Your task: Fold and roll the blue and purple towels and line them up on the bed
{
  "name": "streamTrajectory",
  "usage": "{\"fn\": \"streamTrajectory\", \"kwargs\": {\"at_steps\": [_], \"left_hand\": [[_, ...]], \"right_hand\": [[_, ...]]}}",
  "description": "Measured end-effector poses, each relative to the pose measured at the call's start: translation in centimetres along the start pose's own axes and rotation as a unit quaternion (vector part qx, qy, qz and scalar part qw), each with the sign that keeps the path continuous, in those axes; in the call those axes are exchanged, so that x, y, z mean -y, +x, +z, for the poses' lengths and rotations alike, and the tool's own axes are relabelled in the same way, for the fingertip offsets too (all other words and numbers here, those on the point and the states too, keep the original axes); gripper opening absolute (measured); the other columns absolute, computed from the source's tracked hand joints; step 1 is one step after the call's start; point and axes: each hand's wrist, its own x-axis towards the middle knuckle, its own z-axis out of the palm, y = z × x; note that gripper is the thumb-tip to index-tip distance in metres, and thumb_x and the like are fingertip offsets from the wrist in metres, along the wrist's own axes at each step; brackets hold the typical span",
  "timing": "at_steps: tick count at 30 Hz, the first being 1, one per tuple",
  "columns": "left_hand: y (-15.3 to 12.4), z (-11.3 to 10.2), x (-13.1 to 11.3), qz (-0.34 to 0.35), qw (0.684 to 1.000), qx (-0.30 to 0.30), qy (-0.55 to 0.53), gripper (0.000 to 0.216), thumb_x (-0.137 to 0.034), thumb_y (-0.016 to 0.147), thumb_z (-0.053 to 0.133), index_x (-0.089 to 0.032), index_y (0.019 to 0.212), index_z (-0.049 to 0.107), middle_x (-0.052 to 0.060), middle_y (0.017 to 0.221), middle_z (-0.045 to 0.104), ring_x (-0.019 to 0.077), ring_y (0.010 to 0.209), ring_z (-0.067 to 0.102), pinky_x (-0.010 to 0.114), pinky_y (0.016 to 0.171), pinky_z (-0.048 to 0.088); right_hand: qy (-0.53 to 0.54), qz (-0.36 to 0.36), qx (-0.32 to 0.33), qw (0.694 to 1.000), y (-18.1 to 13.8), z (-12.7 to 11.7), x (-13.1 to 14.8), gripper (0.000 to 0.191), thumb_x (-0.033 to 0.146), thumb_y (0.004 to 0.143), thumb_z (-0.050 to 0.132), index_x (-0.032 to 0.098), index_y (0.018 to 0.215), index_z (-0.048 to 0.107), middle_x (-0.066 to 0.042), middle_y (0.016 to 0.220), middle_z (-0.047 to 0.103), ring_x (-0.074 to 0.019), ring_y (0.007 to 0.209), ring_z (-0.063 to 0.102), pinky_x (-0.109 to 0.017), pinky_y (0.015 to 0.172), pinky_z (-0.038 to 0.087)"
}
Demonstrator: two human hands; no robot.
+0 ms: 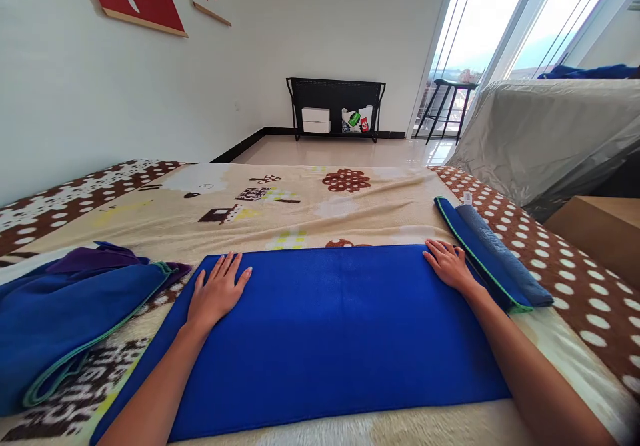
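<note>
A blue towel [330, 339] lies spread flat in front of me on a patterned blanket [300, 213]. My left hand [217, 293] rests flat on the towel near its far left corner, fingers stretched out. At the far right corner lies my right hand [450, 266], palm down with its fingers extended. Just right of that hand are folded towels [493, 256], one blue with green edging and one greyish blue. To the left of my left hand sits a loose heap of blue and purple towels [75, 299], some edged in green.
Past the blanket's far edge, a black rack [336, 96] holding white boxes stands against the wall. A cardboard box [600, 233] and a grey-covered piece of furniture [555, 133] are on the right. A dark stool [447, 99] stands by the window.
</note>
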Motion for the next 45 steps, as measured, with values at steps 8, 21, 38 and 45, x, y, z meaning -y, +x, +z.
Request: {"fn": "streamTrajectory", "kwargs": {"at_steps": [8,21,38,45], "left_hand": [[0.0,-0.1,-0.2,-0.005,1.0,0.008,-0.004,0.072,-0.063,0.096,0.017,-0.025,0.156,0.024,0.002,0.164,0.02,0.0244,0.152,0.017,0.055,0.122,0.012],[-0.2,-0.6,-0.4,-0.003,1.0,0.014,-0.01,0.074,-0.065,0.095,0.016,-0.025,0.156,0.024,0.004,0.164,0.021,0.0272,0.151,0.018,0.055,0.121,0.013],[1.5,-0.7,3.5,0.024,0.999,0.028,-0.007,0.068,-0.063,0.097,0.018,-0.031,0.156,0.023,0.002,0.165,0.021,0.0239,0.152,0.018,0.053,0.121,0.012],[1.7,-1.2,4.3,-0.005,0.999,0.042,-0.011,0.066,-0.064,0.098,0.015,-0.033,0.157,0.016,0.001,0.166,0.015,0.0244,0.153,0.014,0.056,0.119,0.017]], "right_hand": [[0.013,0.006,0.044,0.999,0.4,-0.1,-0.2,0.061,0.057,0.1,0.014,0.034,0.153,0.031,0.0,0.157,0.038,-0.0235,0.147,0.028,-0.055,0.114,0.023],[0.028,0.016,0.076,0.997,1.7,0.1,-0.4,0.066,0.065,0.098,0.013,0.035,0.152,0.034,0.003,0.159,0.032,-0.0237,0.151,0.019,-0.059,0.12,0.01],[0.078,-0.029,0.097,0.992,1.9,-0.3,-1.8,0.073,0.069,0.096,0.014,0.03,0.155,0.028,0.003,0.161,0.025,-0.0196,0.152,0.013,-0.048,0.124,0.012],[0.08,-0.026,0.092,0.992,2.1,0.3,-2.3,0.07,0.069,0.096,0.015,0.034,0.155,0.026,0.004,0.163,0.02,-0.0196,0.152,0.011,-0.05,0.124,0.011]]}}
